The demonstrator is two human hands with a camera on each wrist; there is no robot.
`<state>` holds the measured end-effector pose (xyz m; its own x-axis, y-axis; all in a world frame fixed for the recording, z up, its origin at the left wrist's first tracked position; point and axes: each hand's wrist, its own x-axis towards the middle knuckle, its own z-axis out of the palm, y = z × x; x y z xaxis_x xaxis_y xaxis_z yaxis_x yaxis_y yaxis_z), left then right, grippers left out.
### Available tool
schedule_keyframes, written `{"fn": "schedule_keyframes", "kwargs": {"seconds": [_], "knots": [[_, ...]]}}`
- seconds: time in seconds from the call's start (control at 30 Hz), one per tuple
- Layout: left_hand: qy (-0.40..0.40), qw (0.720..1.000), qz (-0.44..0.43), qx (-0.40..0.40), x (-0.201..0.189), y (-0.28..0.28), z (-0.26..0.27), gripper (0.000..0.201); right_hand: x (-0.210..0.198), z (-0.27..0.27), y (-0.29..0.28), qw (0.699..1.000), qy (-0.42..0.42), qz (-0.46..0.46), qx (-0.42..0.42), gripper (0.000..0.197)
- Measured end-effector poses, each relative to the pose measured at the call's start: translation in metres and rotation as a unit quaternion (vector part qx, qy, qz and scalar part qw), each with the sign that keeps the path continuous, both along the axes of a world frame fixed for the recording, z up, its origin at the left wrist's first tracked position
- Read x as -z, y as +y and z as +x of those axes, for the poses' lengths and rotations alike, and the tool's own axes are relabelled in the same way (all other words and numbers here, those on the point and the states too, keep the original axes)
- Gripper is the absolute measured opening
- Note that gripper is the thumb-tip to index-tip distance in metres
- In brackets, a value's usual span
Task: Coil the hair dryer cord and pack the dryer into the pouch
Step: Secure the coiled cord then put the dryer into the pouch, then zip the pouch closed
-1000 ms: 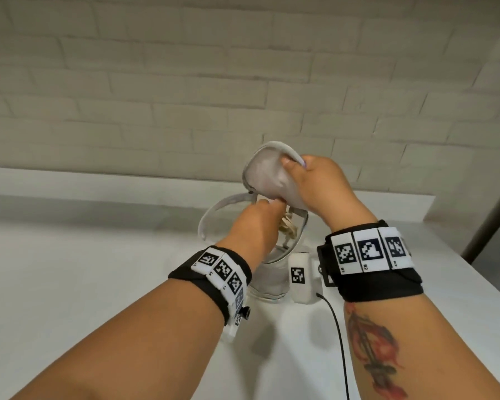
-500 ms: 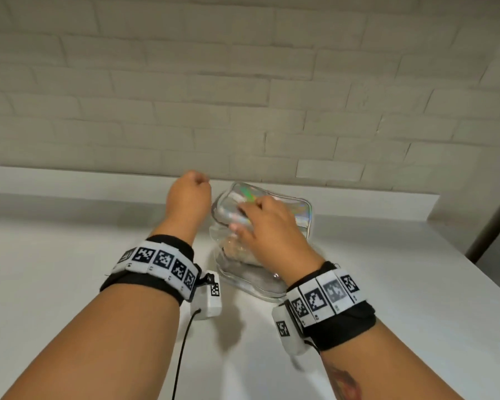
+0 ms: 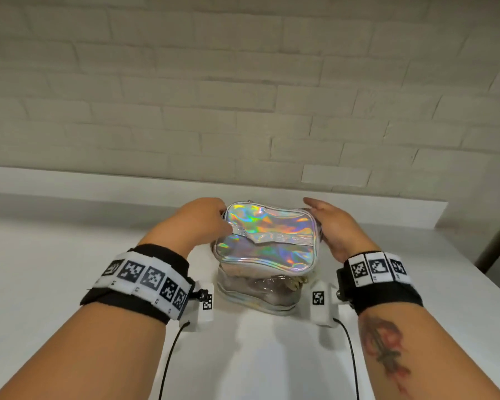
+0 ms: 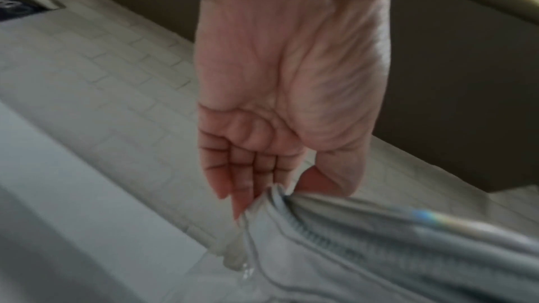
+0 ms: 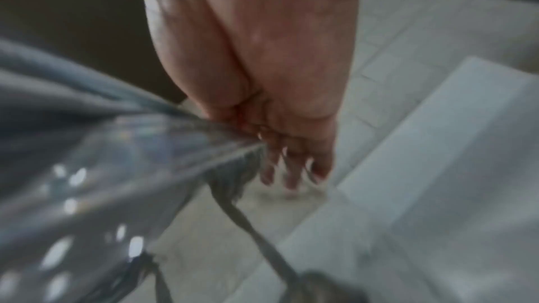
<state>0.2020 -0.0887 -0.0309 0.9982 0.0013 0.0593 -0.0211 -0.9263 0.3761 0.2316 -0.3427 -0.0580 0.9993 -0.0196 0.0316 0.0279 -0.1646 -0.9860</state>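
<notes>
The pouch (image 3: 267, 238) stands mid-table, its holographic lid lying down over clear walls. Through the front wall I see the pale hair dryer (image 3: 260, 284) and a bit of its coiled cord (image 3: 298, 281) inside. My left hand (image 3: 224, 215) is at the lid's far-left corner. In the left wrist view, the left hand (image 4: 271, 192) pinches the pouch's rim (image 4: 335, 239) beside the zipper between thumb and fingers. My right hand (image 3: 315, 209) lies against the right side of the lid with fingers fairly straight. The right wrist view is blurred and shows those fingers (image 5: 291, 169) beside the pouch edge (image 5: 175, 137).
The white table (image 3: 70, 255) runs back to a low ledge (image 3: 98, 183) under a pale brick wall. Its right edge (image 3: 474, 284) slants close behind my right forearm. Thin black cables hang from both wrist cameras.
A second ago the lid was held up and my left hand was inside the pouch. Now the lid is down, and both hands have moved to its sides.
</notes>
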Motion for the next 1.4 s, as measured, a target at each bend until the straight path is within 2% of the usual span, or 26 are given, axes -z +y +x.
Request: {"fn": "schedule_keyframes", "kwargs": {"seconds": [0.07,0.13,0.17,0.27,0.4,0.5,0.7,0.8,0.93,1.07,1.17,1.3,1.4], "knots": [[-0.017,0.996,0.09,0.008,-0.006,-0.012,0.003,0.032,0.001,-0.002,0.006,0.997,0.028,0.072,-0.031,0.041],[-0.044,0.989,0.125,0.059,-0.012,-0.025,0.01,0.06,0.002,-0.001,0.009,0.993,0.039,0.101,-0.055,0.037],[-0.046,0.987,0.121,0.091,-0.015,-0.034,0.013,0.068,0.002,-0.001,0.01,0.992,0.042,0.101,-0.069,0.036],[-0.014,0.987,0.074,0.144,-0.022,-0.062,0.021,0.057,0.005,0.0,0.01,0.99,0.041,0.082,-0.11,0.033],[0.033,0.975,0.132,0.176,-0.016,-0.08,0.028,0.024,0.01,0.002,0.005,0.99,0.004,0.011,-0.137,0.022],[0.005,0.973,0.119,0.197,-0.011,-0.079,0.037,0.027,0.006,0.002,0.002,0.993,-0.047,-0.064,-0.092,0.017],[-0.064,0.978,0.14,0.143,-0.006,-0.081,0.043,0.027,0.0,-0.001,0.001,0.963,-0.155,-0.214,0.056,0.01],[-0.093,0.981,0.143,0.091,-0.005,-0.072,0.05,0.022,0.004,-0.003,0.002,0.95,-0.184,-0.239,0.076,0.01],[-0.107,0.984,0.144,0.023,-0.005,-0.054,0.061,0.023,0.004,-0.013,0.008,0.939,-0.224,-0.255,0.046,0.009],[-0.124,0.984,0.119,-0.058,-0.004,-0.029,0.07,0.031,0.005,-0.033,0.019,0.933,-0.244,-0.265,-0.021,0.014],[-0.123,0.981,0.133,-0.072,0.0,-0.029,0.071,0.028,0.006,-0.046,0.034,0.929,-0.246,-0.271,-0.054,0.028],[-0.12,0.981,0.133,-0.076,0.003,-0.036,0.071,0.026,0.016,-0.064,0.063,0.927,-0.249,-0.275,-0.063,0.006],[-0.108,0.982,0.136,-0.072,0.003,-0.038,0.071,0.026,0.022,-0.078,0.08,0.919,-0.239,-0.304,-0.083,0.009]]}}
